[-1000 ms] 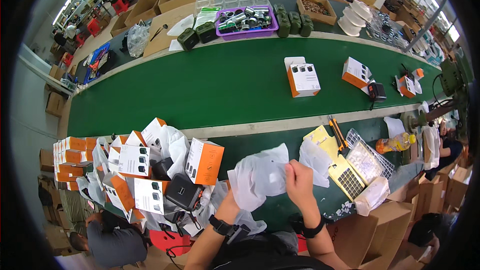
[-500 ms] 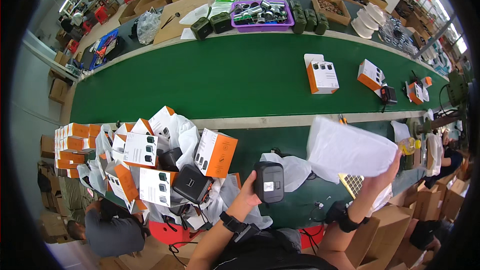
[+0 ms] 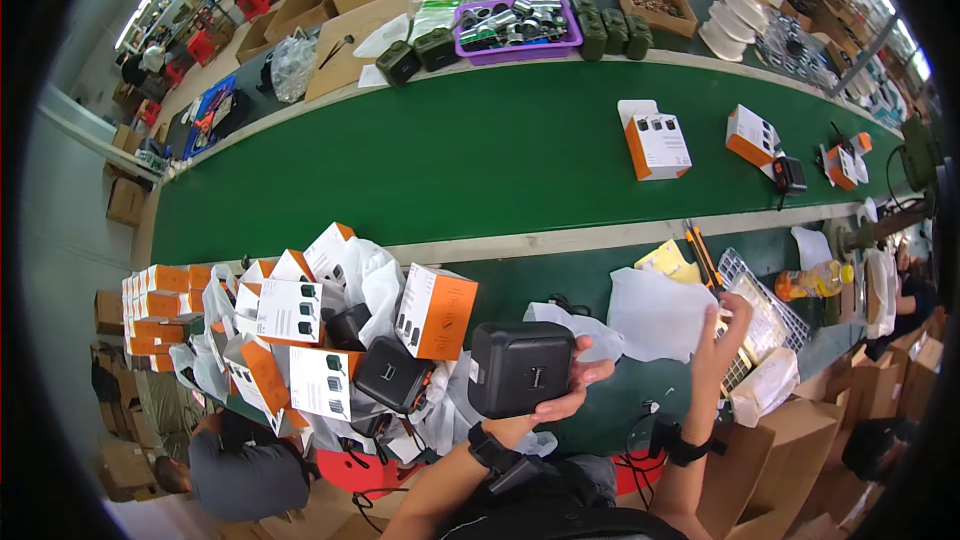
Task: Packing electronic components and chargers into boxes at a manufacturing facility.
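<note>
My left hand (image 3: 570, 392) is closed round a black box-shaped device (image 3: 522, 368) with rounded corners, held up over the near edge of the green workbench (image 3: 580, 430). A broad face of the device is turned up, with a small pale mark on it. On the bench to the right of it lies a flat white pouch (image 3: 655, 312). My right hand (image 3: 722, 332) is beside the pouch's right edge, its fingers apart and nothing between them. Another crumpled white pouch (image 3: 580, 328) lies partly behind the device, near a black cable (image 3: 567, 305).
Left are piled white-and-orange boxes (image 3: 435, 312), pouches and another black device (image 3: 393, 373). Right are an orange-handled tool (image 3: 702, 252), a wire rack (image 3: 765, 295) and a yellow bottle (image 3: 812, 281). A green conveyor belt (image 3: 430, 160) runs behind, carrying a few boxes (image 3: 658, 145).
My right hand has let go of the white pouch, which now lies on the bench. My left hand has turned the black device over and moved it slightly left.
</note>
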### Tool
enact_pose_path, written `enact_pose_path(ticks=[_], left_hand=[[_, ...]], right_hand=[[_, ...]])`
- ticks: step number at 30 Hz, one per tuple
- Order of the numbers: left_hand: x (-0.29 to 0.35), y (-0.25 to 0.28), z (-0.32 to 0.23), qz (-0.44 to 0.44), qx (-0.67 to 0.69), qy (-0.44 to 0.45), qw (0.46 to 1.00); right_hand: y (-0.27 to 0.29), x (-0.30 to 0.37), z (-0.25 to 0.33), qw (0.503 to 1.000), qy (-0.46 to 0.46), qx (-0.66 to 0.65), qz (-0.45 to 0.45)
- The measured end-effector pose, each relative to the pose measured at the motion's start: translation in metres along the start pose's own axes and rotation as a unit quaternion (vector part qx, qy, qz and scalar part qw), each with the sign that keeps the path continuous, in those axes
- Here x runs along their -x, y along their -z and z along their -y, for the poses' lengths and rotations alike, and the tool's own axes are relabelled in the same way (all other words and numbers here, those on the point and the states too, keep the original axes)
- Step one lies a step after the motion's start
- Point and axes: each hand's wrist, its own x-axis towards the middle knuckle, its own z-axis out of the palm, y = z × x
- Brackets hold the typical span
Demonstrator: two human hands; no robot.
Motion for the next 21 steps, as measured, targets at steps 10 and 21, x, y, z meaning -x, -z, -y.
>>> enact_pose_path(ticks=[10,21], left_hand=[[-0.013,0.009,0.023,-0.143,0.15,0.046,0.977],[-0.004,-0.018,0.022,-0.479,-0.451,-0.11,0.745]], right_hand=[[-0.011,0.001,0.11,0.881,0.104,-0.261,0.38],[-0.023,-0.011,0.105,0.809,0.047,-0.278,0.516]])
